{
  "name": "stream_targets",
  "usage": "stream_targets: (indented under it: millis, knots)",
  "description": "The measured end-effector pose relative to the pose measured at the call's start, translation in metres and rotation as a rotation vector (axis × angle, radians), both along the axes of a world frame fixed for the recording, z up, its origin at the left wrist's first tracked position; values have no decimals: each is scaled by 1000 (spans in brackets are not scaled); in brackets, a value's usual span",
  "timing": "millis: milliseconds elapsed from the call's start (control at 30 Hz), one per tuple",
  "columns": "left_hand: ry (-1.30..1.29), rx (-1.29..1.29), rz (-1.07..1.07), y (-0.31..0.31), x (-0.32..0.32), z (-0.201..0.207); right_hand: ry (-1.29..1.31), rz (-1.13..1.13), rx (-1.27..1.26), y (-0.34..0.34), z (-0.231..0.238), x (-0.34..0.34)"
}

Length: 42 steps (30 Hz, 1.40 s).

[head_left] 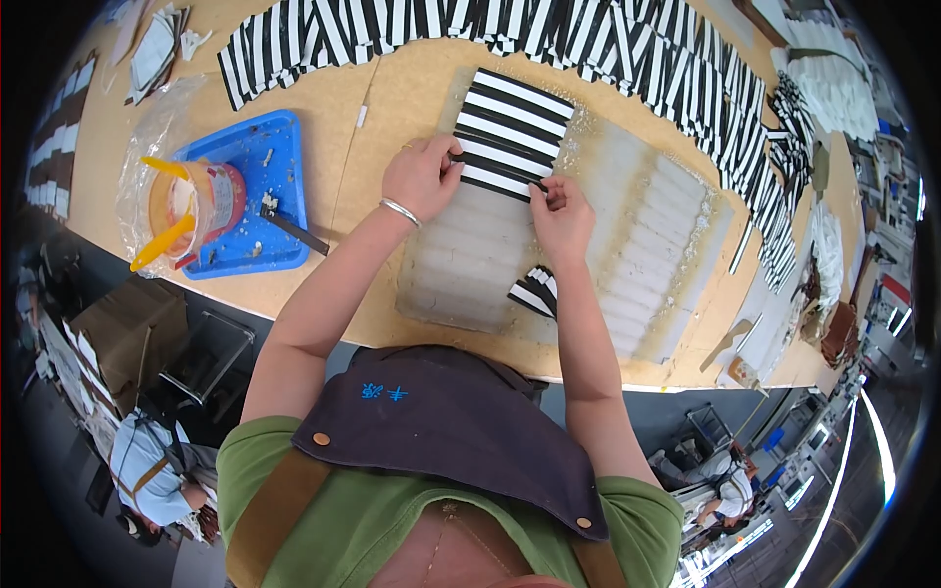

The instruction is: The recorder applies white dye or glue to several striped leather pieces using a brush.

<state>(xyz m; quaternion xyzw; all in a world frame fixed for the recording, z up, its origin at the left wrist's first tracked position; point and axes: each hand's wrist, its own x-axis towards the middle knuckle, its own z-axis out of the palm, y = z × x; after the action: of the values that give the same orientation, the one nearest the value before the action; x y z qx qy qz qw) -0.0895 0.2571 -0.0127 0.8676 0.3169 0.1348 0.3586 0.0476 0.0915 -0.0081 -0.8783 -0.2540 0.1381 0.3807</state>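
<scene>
Black-and-white strips (514, 116) lie side by side in a block on a translucent, stained board (461, 265). At the near side of that block, my left hand (421, 178) pinches the left end of a black-and-white strip (497, 179). My right hand (563, 218) has its fingers closed at the right end of the same strip. Its fingertips hide part of that end. A few short striped pieces (534, 293) lie on the board, close to my right forearm.
Left of the board, a blue tray (287, 176) bears a glue-smeared tub (221, 196) with yellow handles and a dark brush-like tool (294, 231). Rows of striped strips (412, 24) curve along the table's far side and right. Two other people are near the lower corners.
</scene>
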Motion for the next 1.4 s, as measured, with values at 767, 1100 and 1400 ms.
stream_targets:
  millis: [767,1100,1400]
  knots:
    - [-84,-134,-470,-135,-21,9,105,154,-388,-147,38,-28]
    - [13,142,-662,-152,14,11,218,147,-284,-147,50,-34]
    - [240,-557,-532,-87,-70,41,474,446,-159,-98,81,-48]
